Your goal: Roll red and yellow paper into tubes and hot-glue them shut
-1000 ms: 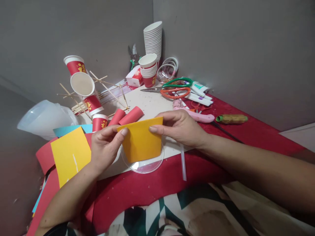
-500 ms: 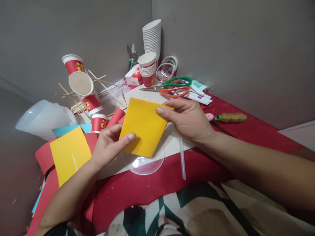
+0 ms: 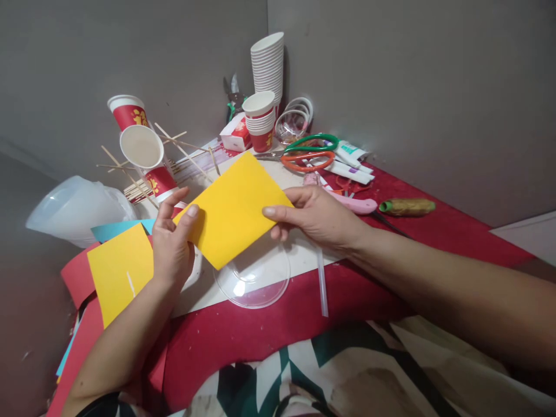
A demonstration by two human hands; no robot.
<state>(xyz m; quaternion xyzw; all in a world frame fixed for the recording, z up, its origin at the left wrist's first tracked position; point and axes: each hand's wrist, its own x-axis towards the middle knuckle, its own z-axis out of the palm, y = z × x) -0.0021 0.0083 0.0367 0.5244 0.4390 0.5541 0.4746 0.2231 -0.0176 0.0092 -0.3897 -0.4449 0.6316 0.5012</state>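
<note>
Both my hands hold a yellow paper sheet [image 3: 234, 211] above the table, turned like a diamond. My left hand [image 3: 171, 243] pinches its left corner with thumb on top. My right hand [image 3: 315, 217] pinches its right corner. Below the sheet lies a clear plastic lid [image 3: 256, 281] on a white board [image 3: 204, 295].
Another yellow sheet [image 3: 119, 272] lies at left on red and blue papers. Red paper cups on skewers [image 3: 145, 153], a stack of white cups [image 3: 267, 61], scissors [image 3: 310, 153], a pink glue gun [image 3: 347, 202], a thread spool [image 3: 406, 207] and a clear straw [image 3: 322, 286] lie around. Grey walls close the corner.
The yellow sheet has been lifted and rotated from a folded, upright hold to a flat diamond; my left hand slid to its left corner, uncovering the plastic lid.
</note>
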